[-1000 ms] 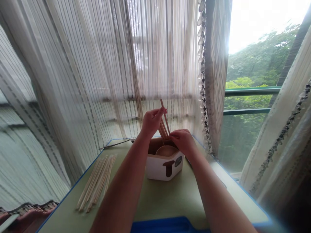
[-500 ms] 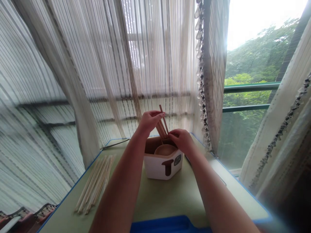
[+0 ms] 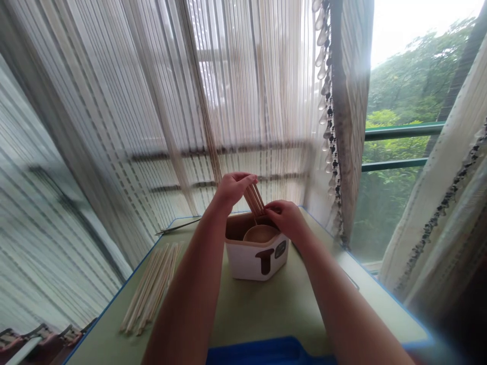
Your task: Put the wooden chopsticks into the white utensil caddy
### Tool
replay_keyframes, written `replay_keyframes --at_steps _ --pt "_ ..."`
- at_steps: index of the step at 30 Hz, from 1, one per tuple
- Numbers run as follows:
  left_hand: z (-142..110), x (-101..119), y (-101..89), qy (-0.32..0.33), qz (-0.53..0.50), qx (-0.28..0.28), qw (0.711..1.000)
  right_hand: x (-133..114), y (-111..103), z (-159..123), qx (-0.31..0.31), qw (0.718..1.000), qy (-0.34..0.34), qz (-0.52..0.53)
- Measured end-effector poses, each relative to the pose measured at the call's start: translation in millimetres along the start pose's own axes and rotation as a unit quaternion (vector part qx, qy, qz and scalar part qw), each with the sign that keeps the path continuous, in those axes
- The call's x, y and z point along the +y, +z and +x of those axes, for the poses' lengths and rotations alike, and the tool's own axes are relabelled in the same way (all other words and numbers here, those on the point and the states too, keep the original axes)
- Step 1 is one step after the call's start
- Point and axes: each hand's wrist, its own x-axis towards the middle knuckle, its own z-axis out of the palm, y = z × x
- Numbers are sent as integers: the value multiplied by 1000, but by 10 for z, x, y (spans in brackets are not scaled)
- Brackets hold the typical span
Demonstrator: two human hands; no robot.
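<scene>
Over a white box-shaped holder (image 3: 245, 263) with a brown rim, my left hand (image 3: 236, 188) is closed round the upper ends of several brown chopsticks (image 3: 255, 200). My right hand (image 3: 284, 215) pinches near their lower part, just above the holder's back right rim. The chopsticks tilt, with their upper ends to the left. Inside the holder rests a round brown bowl-like piece (image 3: 261, 233), perhaps the head of a ladle; its lower part is hidden.
A loose pile of pale chopsticks (image 3: 152, 289) lies on the pale green table (image 3: 258, 314), left of my left forearm. Part of a blue tray (image 3: 262, 350) shows at the near edge. A thin dark object (image 3: 178, 226) lies at the back left. Sheer curtains (image 3: 243, 101) hang behind.
One chopstick that stuck up above my left fingers has gone down among the others, its top no longer rising past the hand. Both hands stay nearly in place; the view has shifted slightly.
</scene>
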Motion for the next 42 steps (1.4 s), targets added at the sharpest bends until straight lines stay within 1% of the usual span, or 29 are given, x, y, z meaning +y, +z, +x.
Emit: replay_keyframes --at_steps 5,10,13,17,21,26,29,32,38,42 --pt "1 1 -16 16 16 3 1000 -16 -2 8 -1 1000 3 8" --pt "-14 12 -16 32 36 -7 999 -10 -12 20 -9 1000 -2 3" --pt "-28 35 -18 29 69 -13 997 -13 -22 17 -18 1000 0 0" --pt "-46 76 -18 22 105 -17 994 -21 -33 2 -16 999 25 18" --pt "-61 104 -10 22 127 -25 991 -17 -48 -7 -24 999 19 12" --pt "-82 115 -16 17 105 -42 993 3 -59 -16 -27 999 23 17" --pt "-84 104 -26 29 117 -55 991 0 -67 -25 -27 999 25 19" --pt "-80 94 -31 33 124 -50 990 -10 -75 -29 -27 999 28 12" --pt "-67 76 -52 13 109 -45 993 -28 -80 -27 -24 999 36 14" --pt "-62 57 -53 5 99 -57 993 -76 -102 -35 -26 998 53 34"
